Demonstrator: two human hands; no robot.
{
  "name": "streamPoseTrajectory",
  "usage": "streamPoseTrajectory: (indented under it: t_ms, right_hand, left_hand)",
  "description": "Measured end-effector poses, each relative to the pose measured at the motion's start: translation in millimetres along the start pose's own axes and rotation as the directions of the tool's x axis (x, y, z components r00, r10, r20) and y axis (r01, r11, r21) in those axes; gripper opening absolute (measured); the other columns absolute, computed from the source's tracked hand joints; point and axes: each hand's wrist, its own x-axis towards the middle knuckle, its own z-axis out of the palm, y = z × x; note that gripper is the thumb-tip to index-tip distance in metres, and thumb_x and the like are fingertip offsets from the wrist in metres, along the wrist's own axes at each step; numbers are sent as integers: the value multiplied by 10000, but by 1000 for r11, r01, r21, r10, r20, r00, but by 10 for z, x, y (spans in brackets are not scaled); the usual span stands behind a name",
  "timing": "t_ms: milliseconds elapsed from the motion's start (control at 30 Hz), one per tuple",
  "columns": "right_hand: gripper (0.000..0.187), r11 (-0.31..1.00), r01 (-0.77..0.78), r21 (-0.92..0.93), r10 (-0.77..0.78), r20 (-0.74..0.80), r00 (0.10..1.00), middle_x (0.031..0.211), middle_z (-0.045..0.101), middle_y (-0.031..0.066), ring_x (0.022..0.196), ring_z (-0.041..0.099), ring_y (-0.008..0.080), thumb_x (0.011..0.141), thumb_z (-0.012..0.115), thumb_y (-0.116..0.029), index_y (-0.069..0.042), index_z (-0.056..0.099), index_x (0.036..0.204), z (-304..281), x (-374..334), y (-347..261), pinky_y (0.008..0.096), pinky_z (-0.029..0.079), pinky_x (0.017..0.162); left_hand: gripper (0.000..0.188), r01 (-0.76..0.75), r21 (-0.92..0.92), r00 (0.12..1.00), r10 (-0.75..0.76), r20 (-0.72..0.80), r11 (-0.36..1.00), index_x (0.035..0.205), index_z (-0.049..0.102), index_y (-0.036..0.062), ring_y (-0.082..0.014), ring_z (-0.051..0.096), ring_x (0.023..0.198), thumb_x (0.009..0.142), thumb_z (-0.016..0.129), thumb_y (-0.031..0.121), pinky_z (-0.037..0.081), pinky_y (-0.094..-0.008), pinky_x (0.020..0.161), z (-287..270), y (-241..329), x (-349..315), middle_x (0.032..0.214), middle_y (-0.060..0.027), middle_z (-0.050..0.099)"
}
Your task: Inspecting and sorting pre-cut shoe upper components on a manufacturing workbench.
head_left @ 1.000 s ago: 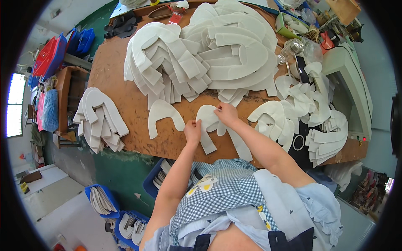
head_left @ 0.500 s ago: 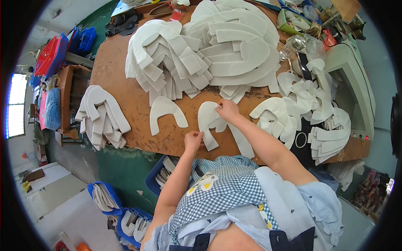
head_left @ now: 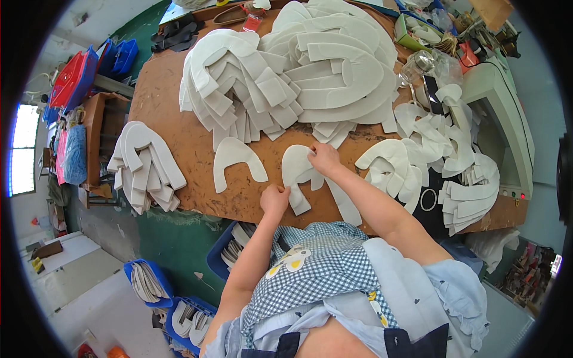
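Note:
A white U-shaped sheet piece (head_left: 293,169) lies near the table's front edge, its open end toward me. My left hand (head_left: 275,200) is closed in a pinch on its left edge. With fingertips pressed together, my right hand (head_left: 325,159) grips the same piece at its upper right. Another white piece (head_left: 343,201) shows beneath my right forearm, partly hidden by it. Flat to the left of my hands rests a single white U-shaped piece (head_left: 224,156), touched by neither hand.
Large piles of white U-shaped pieces (head_left: 352,77) cover the back of the brown table (head_left: 158,89). A smaller stack (head_left: 149,161) sits at left, loose pieces (head_left: 388,161) at right beside a beige machine (head_left: 501,119). Blue baskets (head_left: 170,286) with white pieces stand below.
My left hand has shifted very slightly to the left and up, and its fingers look more curled. My right hand and the pieces stay almost where they were.

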Motion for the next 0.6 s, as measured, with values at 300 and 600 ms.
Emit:
streamPoseTrajectory:
  t_ms: [300, 600]
  right_hand:
    - [260, 988, -8, 156, -8, 103, 995, 837, 678, 145, 699, 673, 280, 728, 642, -114, -12, 617, 967, -92, -65, 192, 380, 553, 588]
    - [233, 846, -303, 439, 306, 67, 950, 706, 647, 72, 614, 645, 215, 700, 728, -133, -33, 594, 861, -202, -632, 583, 340, 526, 597]
  left_hand:
    - [745, -769, 442, 567, 812, 138, 462, 1456, 198, -4, -341, 122, 1431, 853, 592, 186, 154, -463, 1144, 367, 140, 231, 1533, -188, 157]
    - [710, -771, 461, 569, 801, 187, 440, 1480, 252, 173, -352, 84, 1436, 868, 592, 291, 93, -511, 1138, 349, 212, 146, 1546, -204, 98]
